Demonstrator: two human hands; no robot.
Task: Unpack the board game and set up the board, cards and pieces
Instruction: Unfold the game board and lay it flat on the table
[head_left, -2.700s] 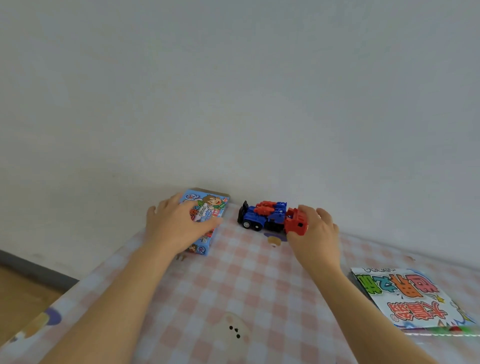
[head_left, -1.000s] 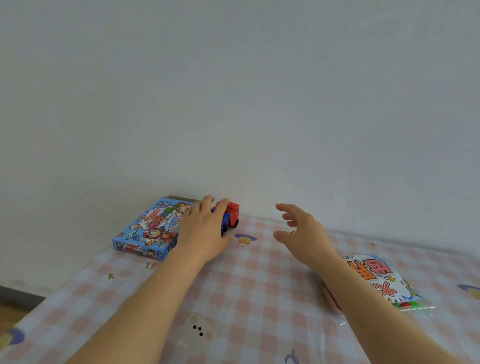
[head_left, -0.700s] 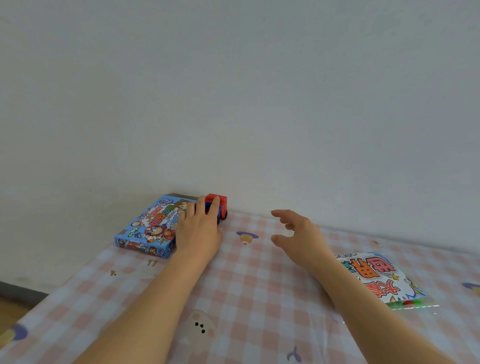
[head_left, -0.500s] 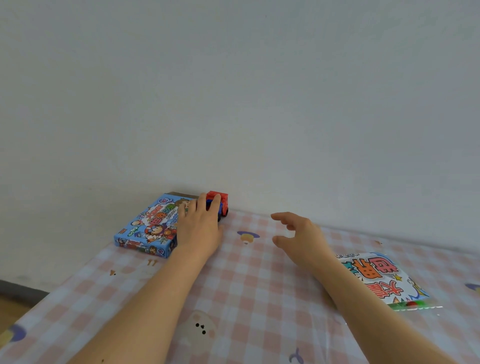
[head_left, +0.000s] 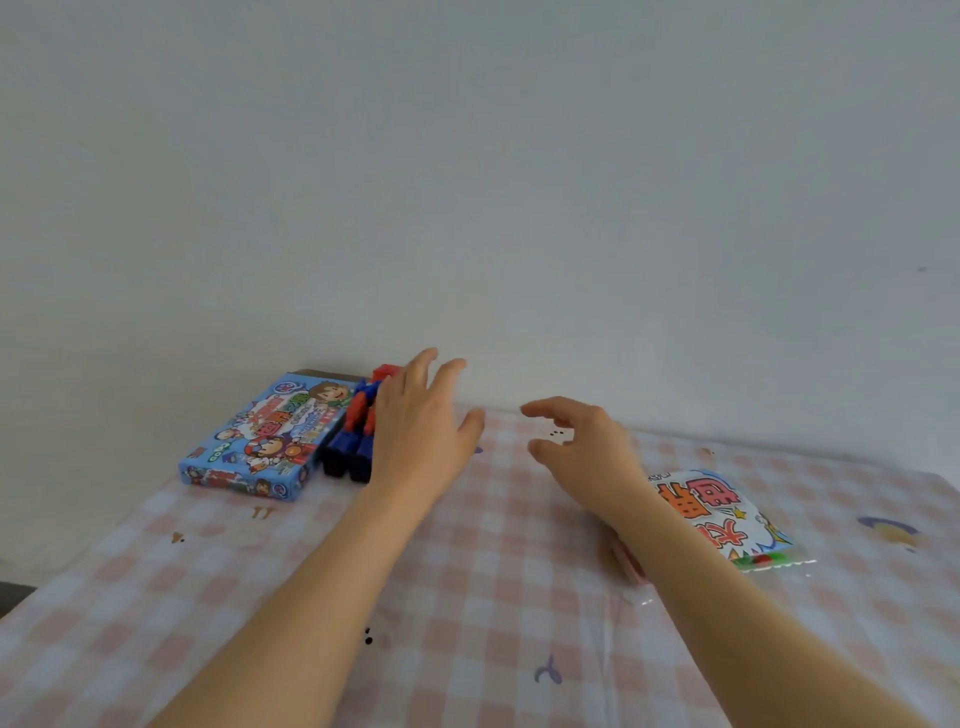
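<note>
At the far left the table edge falls away toward a dark strip low on the wall, which is plain, pale and bare and fills the upper half of the view. The table is pushed up against it and is covered with a pink-and-white checked cloth printed with small cartoon motifs.

Near the back left corner lies the blue game box, flat and closed, its cartoon lid facing up. Just beside its right edge sits a red-and-blue toy truck, lengthwise toward the wall.

The left hand is next, partly covering the truck – fingers straight and spread, holding nothing; whether it touches the toy I cannot tell. The right hand hovers over the cloth near mid-table, fingers loosely curved and apart, gripping nothing.

Further right, partly behind the right forearm, a clear packet with bold orange and green lettering lies flat on the cloth – well apart from the box.
</note>
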